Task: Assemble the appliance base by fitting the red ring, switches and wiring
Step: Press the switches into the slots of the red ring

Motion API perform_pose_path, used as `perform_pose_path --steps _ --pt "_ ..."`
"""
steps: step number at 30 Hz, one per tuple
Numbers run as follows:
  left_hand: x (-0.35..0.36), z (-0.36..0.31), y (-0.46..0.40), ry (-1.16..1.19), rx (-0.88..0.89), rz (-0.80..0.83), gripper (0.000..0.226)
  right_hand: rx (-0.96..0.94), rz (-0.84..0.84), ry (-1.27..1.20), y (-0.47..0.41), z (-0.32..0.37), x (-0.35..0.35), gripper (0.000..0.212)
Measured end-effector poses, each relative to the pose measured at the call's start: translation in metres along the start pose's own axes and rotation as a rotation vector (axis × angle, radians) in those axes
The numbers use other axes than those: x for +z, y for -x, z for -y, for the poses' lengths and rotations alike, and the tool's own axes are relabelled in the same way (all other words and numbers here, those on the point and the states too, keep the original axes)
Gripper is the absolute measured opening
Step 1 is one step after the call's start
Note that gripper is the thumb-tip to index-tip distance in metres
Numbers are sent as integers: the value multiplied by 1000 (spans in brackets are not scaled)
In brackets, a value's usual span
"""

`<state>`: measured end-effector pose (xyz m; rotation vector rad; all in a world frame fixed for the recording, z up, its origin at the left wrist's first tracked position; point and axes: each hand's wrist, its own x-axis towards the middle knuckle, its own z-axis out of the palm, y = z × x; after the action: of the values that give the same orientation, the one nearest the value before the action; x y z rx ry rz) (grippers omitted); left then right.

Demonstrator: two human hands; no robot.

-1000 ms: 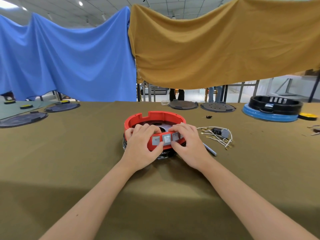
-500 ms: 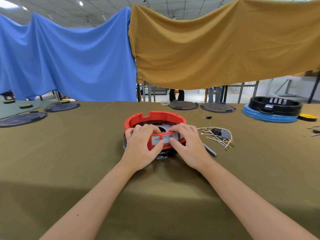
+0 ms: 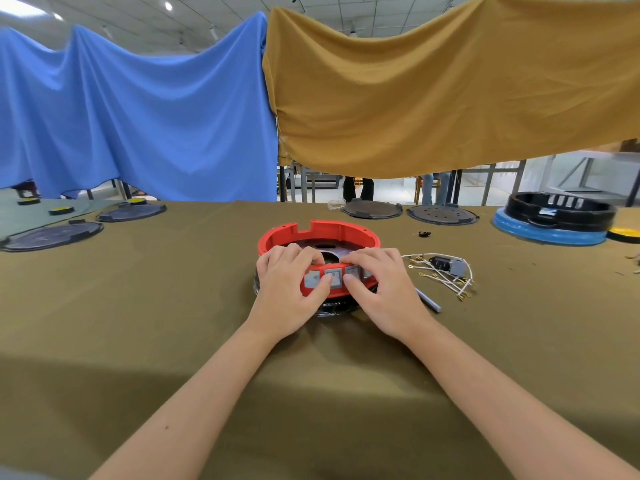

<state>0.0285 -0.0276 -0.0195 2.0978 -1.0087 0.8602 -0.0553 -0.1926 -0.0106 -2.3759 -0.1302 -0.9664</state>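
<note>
Red ring (image 3: 320, 233) sits mid-counter on a dark base (image 3: 329, 308), directly ahead of both forearms. Near wall carries a row of grey switches (image 3: 334, 277) facing the wearer — row runs left to right along the ring's curve. Left hand (image 3: 289, 289) grips the near-left wall: fingers curled over the rim into the ring, thumb pressing on the middle switch face. Right hand (image 3: 384, 289) grips the near-right wall the same way, fingers hooked over the rim, thumb tip just beside the left thumb on the next switch over. Neither released, both clamped on ring and switch row.

Key relation: switches lie between the two thumbs, push direction straight away from the wearer, into the wall, with fingers inside as counter-hold. Probably seating the switches; cannot tell if fully clicked in.

Wiring bundle (image 3: 440, 271) with grey connector lies on the counter (image 3: 138, 323) just right of the ring, apart from it — nearer the right hand, so likely that hand's reach. Grey pen-like tool (image 3: 429, 301) near the right wrist.
</note>
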Motion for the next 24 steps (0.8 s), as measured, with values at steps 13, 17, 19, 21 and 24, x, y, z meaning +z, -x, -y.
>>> perform_pose_path --steps 13,17,19,21,24 --pt "0 -1 -3 44 -13 21 19 50 -108 99 -8 1 9 22" --pt "-1 -1 -1 112 -11 22 13 54 -113 96 -9 2 10 19" --pt "-2 0 1 123 -6 14 13 46 -81 33 -7 0 7 22" --pt "-3 0 2 119 3 19 17 31 -20 -14 -3 -3 3 28" --pt "-3 1 2 113 20 34 27 18 37 -18 0 -7 1 38"
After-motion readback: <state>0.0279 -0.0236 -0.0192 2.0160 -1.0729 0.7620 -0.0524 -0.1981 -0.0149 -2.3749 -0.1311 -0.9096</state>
